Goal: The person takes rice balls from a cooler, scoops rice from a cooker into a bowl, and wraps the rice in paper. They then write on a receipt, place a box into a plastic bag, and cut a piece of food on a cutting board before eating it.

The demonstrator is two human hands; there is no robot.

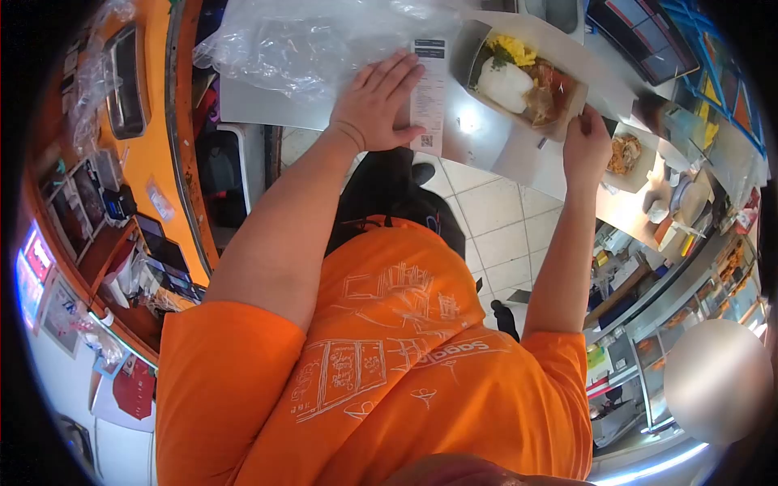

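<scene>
My left hand lies flat with its fingers spread at the left edge of a long printed receipt, its fingertips and thumb reaching onto the paper. Just above it, a crumpled clear plastic bag covers part of the metal counter. My right hand is closed, thumb and fingers pinching the near right corner of an open takeout box. Inside the box are white rice, yellow food and pieces of brown, saucy food.
A second open box with food stands right of my right hand. A screen is at the top right, near blue wire racking. To the left, an orange counter bears a dark tray. Another person's blurred head appears lower right.
</scene>
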